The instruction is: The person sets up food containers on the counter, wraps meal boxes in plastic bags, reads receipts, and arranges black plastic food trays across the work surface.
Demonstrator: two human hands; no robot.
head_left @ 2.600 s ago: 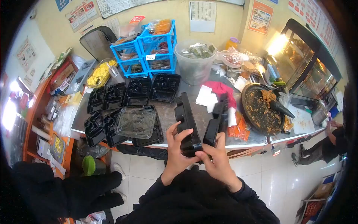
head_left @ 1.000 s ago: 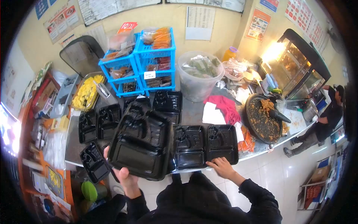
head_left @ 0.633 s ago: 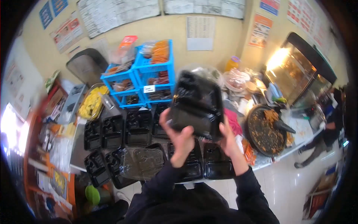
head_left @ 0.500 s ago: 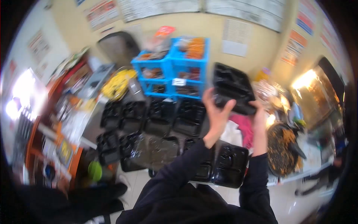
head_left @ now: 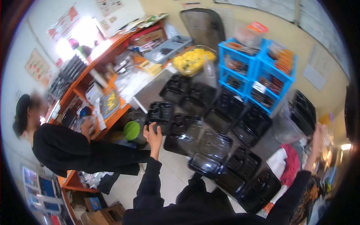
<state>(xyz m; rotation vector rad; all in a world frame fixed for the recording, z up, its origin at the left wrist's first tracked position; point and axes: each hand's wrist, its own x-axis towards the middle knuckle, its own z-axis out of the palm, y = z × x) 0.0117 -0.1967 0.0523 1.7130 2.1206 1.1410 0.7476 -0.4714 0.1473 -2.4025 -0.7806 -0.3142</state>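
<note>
At the table's near left edge, my left hand (head_left: 153, 138) touches the lower edge of a black compartment tray (head_left: 159, 112), its fingers spread. Far to the right, my right hand (head_left: 318, 137) is beside a black tray or stack of trays (head_left: 303, 112) raised over the clear bucket (head_left: 285, 125); its fingers are blurred and their grip is unclear. Between my hands, several black compartment trays lie in two rows, one of them (head_left: 251, 124) near the blue baskets. Clear plastic lids (head_left: 213, 147) rest over trays in the front row.
Blue stacked baskets (head_left: 258, 71) hold packets at the back. A container of yellow food (head_left: 193, 60) stands left of them. A pink cloth (head_left: 290, 165) lies at right. Another person (head_left: 63, 148) stands at the orange shelving on the left. A green bin (head_left: 132, 130) is below the table edge.
The view has swung left. My left hand has left the held trays and moved to the tray at the left end. The held trays and my right hand are now at the far right.
</note>
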